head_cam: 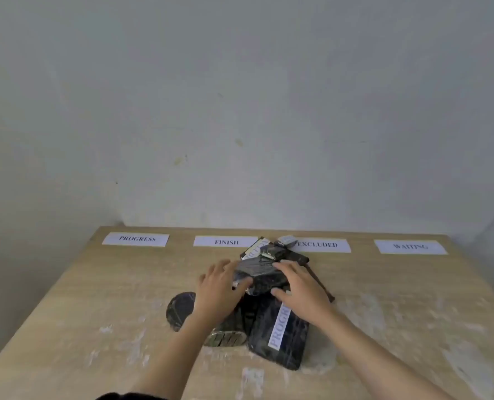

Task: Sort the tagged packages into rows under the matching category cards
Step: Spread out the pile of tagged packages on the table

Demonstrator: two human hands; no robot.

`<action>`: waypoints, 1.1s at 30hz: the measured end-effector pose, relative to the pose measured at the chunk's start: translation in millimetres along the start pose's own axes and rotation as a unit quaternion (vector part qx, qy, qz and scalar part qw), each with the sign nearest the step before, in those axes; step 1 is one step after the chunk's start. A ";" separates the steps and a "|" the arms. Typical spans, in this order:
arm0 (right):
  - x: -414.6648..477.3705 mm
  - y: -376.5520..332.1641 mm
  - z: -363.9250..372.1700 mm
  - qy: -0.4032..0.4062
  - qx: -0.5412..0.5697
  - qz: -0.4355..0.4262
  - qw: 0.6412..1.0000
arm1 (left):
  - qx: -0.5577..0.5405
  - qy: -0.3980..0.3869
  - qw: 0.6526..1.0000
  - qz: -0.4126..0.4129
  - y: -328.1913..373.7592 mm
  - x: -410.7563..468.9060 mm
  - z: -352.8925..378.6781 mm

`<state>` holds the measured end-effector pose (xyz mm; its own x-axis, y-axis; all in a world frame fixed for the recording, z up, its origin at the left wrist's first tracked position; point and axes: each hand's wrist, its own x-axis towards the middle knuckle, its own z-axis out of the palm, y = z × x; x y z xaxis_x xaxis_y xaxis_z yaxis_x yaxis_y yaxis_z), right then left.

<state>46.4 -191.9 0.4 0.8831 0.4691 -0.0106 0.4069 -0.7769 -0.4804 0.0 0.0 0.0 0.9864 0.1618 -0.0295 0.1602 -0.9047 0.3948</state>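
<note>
While both hands press on one black-wrapped package [258, 277] at the top of the pile [251, 301], the rest of the heap lies unsorted at the middle of the table [95, 298]. The left hand [219, 290] clasps that package from its left side, thumb on its near edge and fingers spread along its far left corner. The right hand [300, 287] grips it from the right, thumb at the near edge and fingers curled over the top. Whether the package is lifted or still resting on the pile cannot be told.

Just nearer than the held package lies a long black package [280, 333] with a white strip reading PROGR, the rest hidden under the right wrist. Left of the pile a dark round package [179, 310] pokes out beside the left forearm. Beyond the pile, smaller black packages [271, 249] lean against one another, touching the cards.

Four white cards lie along the far edge of the table: PROGRESS [136, 239] far left of the pile, FINISH [225, 241] just beyond it on the left, EXCLUDED [319, 245] just beyond on the right, WAITING [410, 246] far right. No package lies in a row under any card.
</note>
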 end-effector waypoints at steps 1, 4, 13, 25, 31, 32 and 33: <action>3.3 0.4 4.6 -0.030 -0.022 -0.013 0.999 | -0.015 -0.032 0.999 -0.014 -2.2 -1.9 4.1; 13.8 5.8 23.0 -0.040 -0.096 -0.060 0.993 | -0.122 -0.059 0.990 -0.036 -10.4 -3.7 16.7; 52.8 9.9 23.0 0.196 -0.058 -0.169 0.964 | -0.295 0.013 0.952 -0.080 -25.1 14.8 13.5; 51.8 29.1 -25.0 0.165 0.495 0.221 0.824 | -0.489 -0.117 0.854 -0.132 37.2 43.0 32.5; 6.8 64.3 14.4 -0.015 0.314 0.295 0.902 | -0.539 -0.036 0.802 -0.255 32.3 36.8 45.2; -2.5 67.3 24.6 -0.039 0.261 0.308 0.914 | -0.550 -0.017 0.789 -0.272 30.5 34.4 43.5; -12.9 67.2 34.7 -0.052 0.229 0.320 0.918 | -0.562 -0.002 0.777 -0.285 28.3 31.7 41.8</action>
<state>54.2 -235.6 -62.2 0.8700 0.0348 -0.4917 -0.3495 -0.6599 -0.6651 37.4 -36.9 -28.2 0.7674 0.4067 -0.4957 0.4399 0.2284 0.8685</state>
